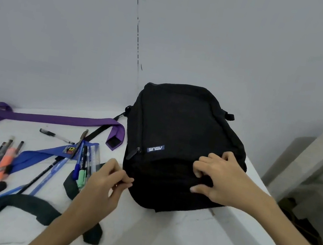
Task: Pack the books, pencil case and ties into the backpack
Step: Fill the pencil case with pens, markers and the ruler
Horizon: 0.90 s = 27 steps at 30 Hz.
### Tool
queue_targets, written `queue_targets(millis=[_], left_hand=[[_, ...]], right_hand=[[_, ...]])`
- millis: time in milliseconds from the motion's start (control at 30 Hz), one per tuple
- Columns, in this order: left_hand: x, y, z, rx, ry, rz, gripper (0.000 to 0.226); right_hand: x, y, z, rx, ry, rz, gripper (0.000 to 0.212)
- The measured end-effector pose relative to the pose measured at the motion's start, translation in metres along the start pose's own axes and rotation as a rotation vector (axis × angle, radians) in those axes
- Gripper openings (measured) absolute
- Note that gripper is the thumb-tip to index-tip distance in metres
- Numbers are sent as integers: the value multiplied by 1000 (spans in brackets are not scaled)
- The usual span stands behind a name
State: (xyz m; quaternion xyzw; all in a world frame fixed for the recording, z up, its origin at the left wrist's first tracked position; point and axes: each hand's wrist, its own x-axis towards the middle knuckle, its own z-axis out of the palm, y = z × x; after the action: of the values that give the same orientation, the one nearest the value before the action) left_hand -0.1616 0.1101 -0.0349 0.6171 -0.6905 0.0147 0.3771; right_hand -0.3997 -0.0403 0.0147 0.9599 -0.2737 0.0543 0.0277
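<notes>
Packing looked barely begun; right hand [221, 179] gripped the closed black backpack [177, 137], left hand [106, 179] pinched its zipper; purple tie [52, 119] and pens [4, 159] lay leftward, unpacked.

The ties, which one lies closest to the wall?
The purple tie: it stretches along the wall beside the backpack, while the blue tie and dark green tie lie nearer you.

Single head-worn view, angled forward and down, close over white table [160, 237]
</notes>
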Motion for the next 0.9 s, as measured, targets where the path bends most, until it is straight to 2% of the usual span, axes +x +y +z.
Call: queue_targets(millis=[67, 133, 200, 300, 367, 433, 500, 600, 667, 767, 833, 900], left_hand=[[-4, 0, 2, 18, -17, -7, 15], [-5, -2, 5, 33, -27, -1, 18], [-4, -8, 8, 61, -37, 1, 16], [-2, -21, 8, 92, -24, -27, 13], [4, -33, 5, 87, 15, -82, 15], [16, -46, 0, 121, 49, -148, 17], [32, -58, -3, 185, 83, -143, 16], [60, -68, -3, 207, 103, -208, 10], [71, -69, 0, 202, 98, -239, 9], [74, -66, 2, 205, 63, -202, 8], [76, -67, 1, 222, 48, -190, 8], [80, -70, 0, 249, 30, -197, 9]], right_hand=[[17, -27, -6, 114, 40, -10, 51], [37, -55, 9, 40, 113, -80, 51], [52, -77, 23, -100, 91, -160, 42], [60, -80, 25, 1, -7, -221, 20], [57, -73, 23, 63, 17, -242, 11], [51, -74, 21, 110, 37, -276, 21], [48, -76, 19, 126, 109, -297, 31], [47, -72, 14, 62, 112, -278, 33], [46, -70, 6, 88, 13, -182, 38], [61, -75, 1, 65, 152, -97, 40], [76, -81, 7, -8, 87, -108, 41], [82, -88, 14, 37, -59, -167, 36]])
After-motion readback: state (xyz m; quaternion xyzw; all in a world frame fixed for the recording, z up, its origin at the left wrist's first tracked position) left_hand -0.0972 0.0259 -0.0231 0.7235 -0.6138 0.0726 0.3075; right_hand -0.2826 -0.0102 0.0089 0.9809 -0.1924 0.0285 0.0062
